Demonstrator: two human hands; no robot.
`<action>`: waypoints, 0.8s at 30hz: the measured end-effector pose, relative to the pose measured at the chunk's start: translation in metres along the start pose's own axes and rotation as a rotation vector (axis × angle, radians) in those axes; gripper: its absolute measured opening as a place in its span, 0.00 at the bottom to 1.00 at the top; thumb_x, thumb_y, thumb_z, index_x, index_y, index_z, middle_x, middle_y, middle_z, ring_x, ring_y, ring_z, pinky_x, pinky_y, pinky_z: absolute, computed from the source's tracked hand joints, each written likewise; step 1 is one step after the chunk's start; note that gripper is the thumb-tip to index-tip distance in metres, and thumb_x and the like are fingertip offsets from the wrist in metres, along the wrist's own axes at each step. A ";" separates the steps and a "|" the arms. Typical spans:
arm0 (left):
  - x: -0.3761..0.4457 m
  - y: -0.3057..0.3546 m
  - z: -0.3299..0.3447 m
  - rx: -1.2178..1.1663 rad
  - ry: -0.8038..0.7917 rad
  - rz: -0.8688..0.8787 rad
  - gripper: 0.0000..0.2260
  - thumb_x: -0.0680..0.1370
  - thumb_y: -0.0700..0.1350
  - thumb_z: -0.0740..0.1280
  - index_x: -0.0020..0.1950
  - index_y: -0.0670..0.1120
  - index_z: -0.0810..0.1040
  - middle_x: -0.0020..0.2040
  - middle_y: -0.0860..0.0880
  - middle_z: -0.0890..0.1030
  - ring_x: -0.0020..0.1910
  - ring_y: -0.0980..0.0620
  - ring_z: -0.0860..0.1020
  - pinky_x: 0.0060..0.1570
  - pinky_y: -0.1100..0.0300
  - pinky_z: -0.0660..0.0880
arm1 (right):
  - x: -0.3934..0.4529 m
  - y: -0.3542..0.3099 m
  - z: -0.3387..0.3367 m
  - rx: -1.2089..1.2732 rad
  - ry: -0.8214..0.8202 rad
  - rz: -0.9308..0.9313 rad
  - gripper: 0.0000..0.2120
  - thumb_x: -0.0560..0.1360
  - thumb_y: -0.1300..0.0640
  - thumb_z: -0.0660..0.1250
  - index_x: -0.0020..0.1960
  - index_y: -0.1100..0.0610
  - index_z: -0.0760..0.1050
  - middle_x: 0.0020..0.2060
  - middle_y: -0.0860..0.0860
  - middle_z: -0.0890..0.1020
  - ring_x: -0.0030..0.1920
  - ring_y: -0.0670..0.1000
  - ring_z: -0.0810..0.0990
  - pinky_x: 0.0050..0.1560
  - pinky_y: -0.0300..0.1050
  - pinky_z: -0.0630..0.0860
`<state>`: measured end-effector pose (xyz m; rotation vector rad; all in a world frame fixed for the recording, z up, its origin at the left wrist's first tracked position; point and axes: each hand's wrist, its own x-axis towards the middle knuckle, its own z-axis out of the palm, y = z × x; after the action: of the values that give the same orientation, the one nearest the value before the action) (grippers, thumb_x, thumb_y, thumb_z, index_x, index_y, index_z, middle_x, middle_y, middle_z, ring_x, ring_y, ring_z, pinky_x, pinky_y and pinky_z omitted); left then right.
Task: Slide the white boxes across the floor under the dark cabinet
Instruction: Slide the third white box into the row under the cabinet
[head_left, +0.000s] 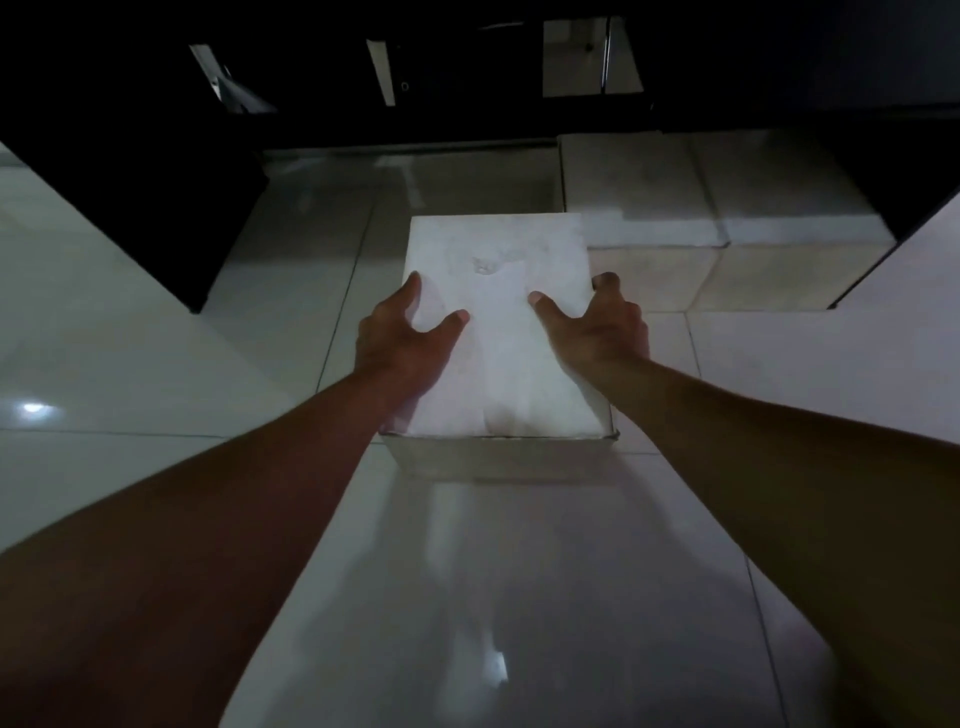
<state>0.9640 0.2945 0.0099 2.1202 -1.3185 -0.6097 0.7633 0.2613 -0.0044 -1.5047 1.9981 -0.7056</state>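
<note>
A white box (498, 332) lies on the glossy tiled floor (130, 332), and both hands are on it, one at each long side. The left hand (402, 332) clasps the box's left edge: its thumb lies across the top face, pointing inward, while its fingers drop over the side, where most of them are hidden. The right hand (597, 325) mirrors it on the right edge, thumb spread on the top and fingers curled down over the rim. The two hands are apart, with the width of the box between them, and both bare forearms reach forward from the bottom corners of the view.

Beyond the fingertips, the far end of the box points toward the open gap beneath the dark cabinet (467, 119). The box's near end, closer to the wrists, shows a short front wall standing on the tiles. Ahead and to the right of the right hand, two more white boxes (722, 208) sit side by side, touching each other, pushed back under the cabinet's edge. The held box's far right corner lies just beside the nearer of them; whether they touch cannot be told. To the left of the left hand a dark cabinet panel (171, 208) comes down to the floor.
</note>
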 end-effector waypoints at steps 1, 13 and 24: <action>0.001 -0.004 0.004 -0.011 -0.015 -0.007 0.39 0.68 0.69 0.67 0.76 0.59 0.62 0.73 0.50 0.70 0.70 0.46 0.70 0.68 0.54 0.68 | 0.000 0.004 0.002 0.009 -0.012 -0.002 0.40 0.68 0.27 0.64 0.68 0.52 0.63 0.57 0.54 0.78 0.55 0.60 0.78 0.50 0.48 0.75; 0.010 -0.038 0.041 -0.023 -0.036 -0.028 0.39 0.67 0.68 0.69 0.75 0.59 0.63 0.73 0.51 0.70 0.70 0.47 0.70 0.65 0.57 0.67 | 0.009 0.042 0.032 0.054 -0.124 0.021 0.38 0.68 0.31 0.68 0.69 0.51 0.62 0.58 0.54 0.78 0.57 0.58 0.77 0.48 0.45 0.71; 0.010 -0.052 0.033 0.453 -0.166 0.528 0.38 0.74 0.71 0.55 0.78 0.52 0.58 0.80 0.44 0.49 0.78 0.44 0.51 0.72 0.43 0.56 | -0.018 0.050 0.041 -0.123 -0.034 -0.542 0.33 0.77 0.39 0.62 0.76 0.55 0.60 0.76 0.54 0.61 0.75 0.55 0.60 0.71 0.54 0.62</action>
<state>0.9807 0.2967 -0.0501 1.9382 -2.1746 -0.2809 0.7614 0.2875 -0.0666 -2.1502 1.6351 -0.7649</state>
